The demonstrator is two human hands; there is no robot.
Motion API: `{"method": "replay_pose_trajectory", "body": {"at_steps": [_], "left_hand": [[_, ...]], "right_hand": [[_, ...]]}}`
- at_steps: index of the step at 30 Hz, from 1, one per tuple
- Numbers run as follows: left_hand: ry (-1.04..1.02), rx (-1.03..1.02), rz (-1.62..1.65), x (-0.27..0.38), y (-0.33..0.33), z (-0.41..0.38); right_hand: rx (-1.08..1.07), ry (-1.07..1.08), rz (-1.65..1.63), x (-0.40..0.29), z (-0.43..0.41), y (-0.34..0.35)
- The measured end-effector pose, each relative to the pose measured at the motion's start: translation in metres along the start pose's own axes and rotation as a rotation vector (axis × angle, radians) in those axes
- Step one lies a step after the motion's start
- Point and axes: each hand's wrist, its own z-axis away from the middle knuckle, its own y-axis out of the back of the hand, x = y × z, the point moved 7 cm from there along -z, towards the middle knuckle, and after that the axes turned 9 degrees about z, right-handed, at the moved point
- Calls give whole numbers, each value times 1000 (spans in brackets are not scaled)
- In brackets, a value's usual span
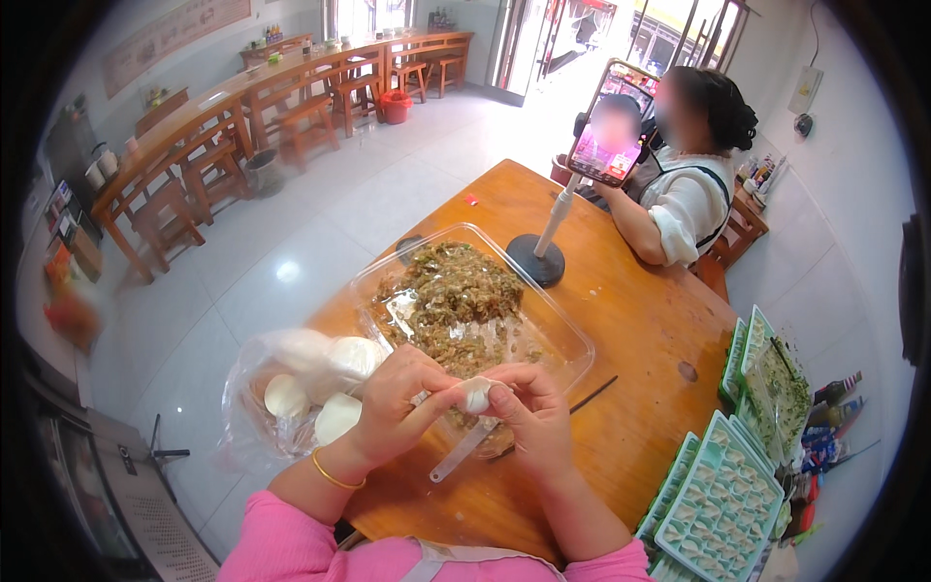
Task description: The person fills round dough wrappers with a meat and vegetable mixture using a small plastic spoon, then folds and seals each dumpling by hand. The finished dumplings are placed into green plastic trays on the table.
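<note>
A small white dough dumpling (477,395) is pinched between the fingertips of my left hand (409,400) and my right hand (534,411), above the near edge of a clear plastic tub (574,342). Chopped greenish-brown filling (465,284) is heaped in the tub. Below my hands, the pale handle of a flat spatula (458,455) points toward me; its other end is hidden. To the left, a clear plastic bag (240,393) lies open around stacks of round dough wrappers (338,420). A dark chopstick (593,393) shows right of my right hand.
A phone (611,124) on a stand with a round black base (536,260) stands on the wooden table (625,327). Behind it sits a person (684,196). At right are green compartment trays of dumplings (720,502) and a container of green-flecked filling (778,400).
</note>
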Motion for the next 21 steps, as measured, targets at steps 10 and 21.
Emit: {"method": "replay_pose_trajectory", "body": {"at_steps": [10,21], "left_hand": [[168,-76,123,-8,-6,-8],[147,-153,74,-11,-12,-3]], "right_hand": [[-11,79,181,-3,-2,1],[-35,82,325,8,-1,3]]}}
